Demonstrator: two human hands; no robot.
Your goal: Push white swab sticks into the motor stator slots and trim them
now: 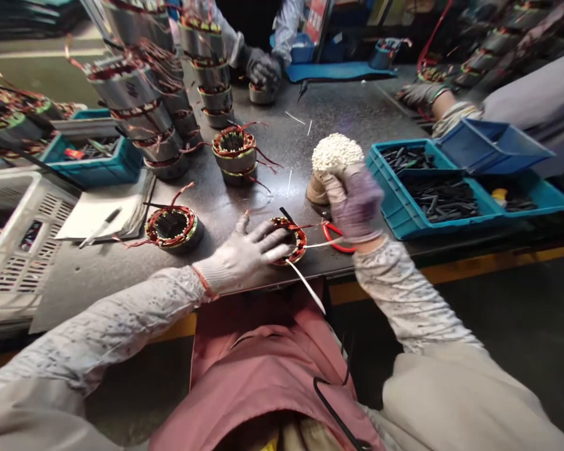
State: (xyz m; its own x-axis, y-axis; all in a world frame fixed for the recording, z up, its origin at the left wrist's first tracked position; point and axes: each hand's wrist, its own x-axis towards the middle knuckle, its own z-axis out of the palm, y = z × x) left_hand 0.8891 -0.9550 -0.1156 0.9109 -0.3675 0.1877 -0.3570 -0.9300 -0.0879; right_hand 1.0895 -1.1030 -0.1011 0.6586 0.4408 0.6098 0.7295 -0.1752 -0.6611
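My left hand (pixel 249 248), in a pale glove with greyed fingertips, lies with its fingers stretched over the near side of a motor stator (pixel 301 241). The stator stands near the table's front edge, with red-brown windings around its top. A white cord (pixel 305 285) hangs from it over the edge, and another length runs right to my right hand (pixel 361 203). That hand, in a purplish glove and slightly blurred, is closed on the cord beside a cone-shaped spool of white cord (pixel 337 152). Red-handled pliers or scissors (pixel 333 238) lie just below it, partly hidden.
Other stators (pixel 173 227) (pixel 235 153) stand left and behind, with tall stacks (pixel 153 119) farther back. Blue bins (pixel 397 213) of black pieces sit at right. A pen (pixel 101 227) lies on papers by a white basket (pixel 37 244). Co-workers' gloved hands (pixel 263 69) (pixel 423 97) work across the table.
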